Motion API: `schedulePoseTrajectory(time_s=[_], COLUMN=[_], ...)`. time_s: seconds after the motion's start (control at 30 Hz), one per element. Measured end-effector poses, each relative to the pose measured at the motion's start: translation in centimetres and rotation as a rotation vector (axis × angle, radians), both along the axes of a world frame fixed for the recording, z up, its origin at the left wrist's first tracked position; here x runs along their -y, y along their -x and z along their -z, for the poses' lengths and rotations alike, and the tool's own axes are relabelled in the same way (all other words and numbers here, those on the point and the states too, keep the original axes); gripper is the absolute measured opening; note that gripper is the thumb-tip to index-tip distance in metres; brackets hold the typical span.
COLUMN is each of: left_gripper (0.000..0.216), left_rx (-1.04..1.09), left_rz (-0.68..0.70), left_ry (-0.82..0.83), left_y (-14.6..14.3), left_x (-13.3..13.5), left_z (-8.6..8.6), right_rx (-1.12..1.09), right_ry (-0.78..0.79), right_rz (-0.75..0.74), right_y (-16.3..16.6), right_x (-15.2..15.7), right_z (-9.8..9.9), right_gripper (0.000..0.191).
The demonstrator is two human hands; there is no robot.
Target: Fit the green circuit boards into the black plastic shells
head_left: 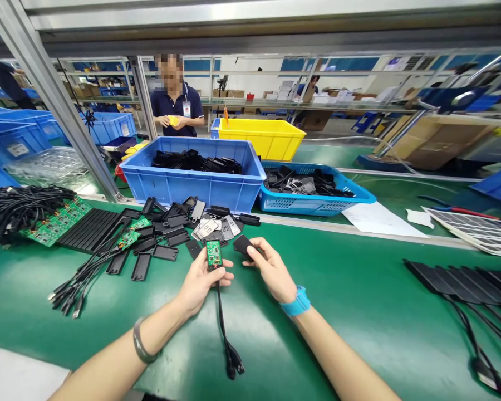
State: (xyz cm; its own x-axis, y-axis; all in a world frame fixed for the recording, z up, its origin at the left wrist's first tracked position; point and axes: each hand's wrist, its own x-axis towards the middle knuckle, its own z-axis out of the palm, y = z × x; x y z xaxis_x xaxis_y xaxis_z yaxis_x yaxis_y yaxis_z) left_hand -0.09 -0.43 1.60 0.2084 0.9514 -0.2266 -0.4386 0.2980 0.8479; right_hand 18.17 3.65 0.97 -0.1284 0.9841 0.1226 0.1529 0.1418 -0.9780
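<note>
My left hand (200, 281) is closed on a small green circuit board (214, 254) seated in a black housing, with a black cable (224, 328) hanging from it toward me and ending in plugs. My right hand (271, 270) pinches a black plastic cover (244, 245) just right of the board. Both hands hover above the green table mat (350, 295). Behind them lies a heap of black plastic covers (167, 228) and some grey plates (212, 227).
A blue bin (192, 184) of black parts, a shallow blue basket (317, 201) and a yellow bin (261, 136) stand behind. Green boards (54, 223) and cable bundles (12, 209) lie left. Finished black pieces (463, 281) lie right. A person in dark blue (176, 103) stands opposite.
</note>
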Motion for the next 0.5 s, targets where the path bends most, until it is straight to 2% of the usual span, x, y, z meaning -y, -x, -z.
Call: schedulePoseTrajectory(time_s=[0.07,0.17,0.33,0.5], left_gripper=[0.053,0.051,0.044,0.048], left_rx=[0.005,-0.005,-0.105,-0.104], left_rz=[0.110,0.177,0.234,0.327], left_ry=[0.053,0.083,0.026,0.035], left_y=[-0.1,-0.3,-0.7,-0.7], left_x=[0.1,0.2,0.3,0.6], left_z=[0.2,0.7,0.9,1.0], right_rx=[-0.179,-0.227,-0.263,-0.066], right_ry=[0.140,0.210,0.157,0.068], right_rz=[-0.052,-0.142,-0.142,-0.138], right_y=[-0.5,-0.8,-1.0,-1.2], right_x=[1.0,2.3,3.1,3.3], right_z=[-0.4,-0.9,-1.8,-1.7], right_gripper=[0.027,0.029,0.030,0.022])
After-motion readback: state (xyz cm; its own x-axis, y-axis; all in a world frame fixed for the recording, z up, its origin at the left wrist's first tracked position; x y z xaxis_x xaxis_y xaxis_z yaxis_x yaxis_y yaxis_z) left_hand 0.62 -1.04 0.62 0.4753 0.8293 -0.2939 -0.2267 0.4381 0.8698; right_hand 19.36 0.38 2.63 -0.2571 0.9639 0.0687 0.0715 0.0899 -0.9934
